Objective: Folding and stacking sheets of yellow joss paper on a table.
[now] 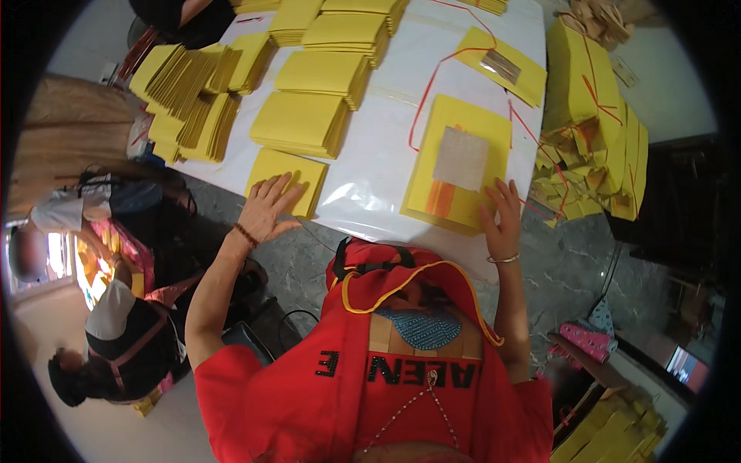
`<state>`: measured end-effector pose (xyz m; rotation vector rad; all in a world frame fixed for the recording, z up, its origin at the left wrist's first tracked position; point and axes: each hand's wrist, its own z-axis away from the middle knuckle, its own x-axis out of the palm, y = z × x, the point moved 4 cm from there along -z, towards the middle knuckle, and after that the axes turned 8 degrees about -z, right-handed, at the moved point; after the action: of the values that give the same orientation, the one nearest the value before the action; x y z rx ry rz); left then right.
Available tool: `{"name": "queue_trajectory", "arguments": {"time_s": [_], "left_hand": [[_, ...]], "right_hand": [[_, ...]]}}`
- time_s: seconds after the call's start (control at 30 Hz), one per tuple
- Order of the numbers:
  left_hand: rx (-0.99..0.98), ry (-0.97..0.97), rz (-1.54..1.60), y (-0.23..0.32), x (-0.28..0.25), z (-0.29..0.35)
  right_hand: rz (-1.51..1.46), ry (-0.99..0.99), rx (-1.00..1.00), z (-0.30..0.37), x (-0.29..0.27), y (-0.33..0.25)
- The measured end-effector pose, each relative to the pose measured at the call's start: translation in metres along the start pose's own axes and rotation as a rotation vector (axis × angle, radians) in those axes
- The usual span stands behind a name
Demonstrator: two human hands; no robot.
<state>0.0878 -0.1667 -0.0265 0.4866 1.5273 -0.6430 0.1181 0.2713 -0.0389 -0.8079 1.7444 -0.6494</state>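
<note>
My left hand (pixel 268 207) lies with spread fingers on a small stack of folded yellow paper pieces (pixel 305 171) at the table's near left edge. My right hand (pixel 504 218) rests open, fingers stretched, at the near right corner of a flat yellow stack (pixel 454 116). On top of that stack sits a greyish-brown square piece (pixel 461 158), with an orange-red patch (pixel 440 199) showing just below it. Neither hand grips anything. Behind, a smaller yellow sheet (pixel 521 82) carries a brownish rectangle (pixel 501 67).
Rows of yellow paper stacks (pixel 301 119) fill the left of the white-covered table (pixel 374 139); fanned ones (pixel 174 81) lie beyond. Red string (pixel 427 89) trails across it. Tied yellow bundles (pixel 583 77) stand at the right. Other people (pixel 127 339) sit at the left.
</note>
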Motion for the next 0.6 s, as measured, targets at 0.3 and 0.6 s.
{"name": "queue_trajectory", "arguments": {"time_s": [0.3, 0.6], "left_hand": [[0.262, 0.344, 0.528, 0.132, -0.042, -0.135], [0.386, 0.31, 0.415, 0.141, -0.016, -0.162]], "right_hand": [[-0.061, -0.084, -0.07, 0.003, 0.016, -0.004], [-0.265, -0.092, 0.069, 0.003, 0.009, 0.006]]}}
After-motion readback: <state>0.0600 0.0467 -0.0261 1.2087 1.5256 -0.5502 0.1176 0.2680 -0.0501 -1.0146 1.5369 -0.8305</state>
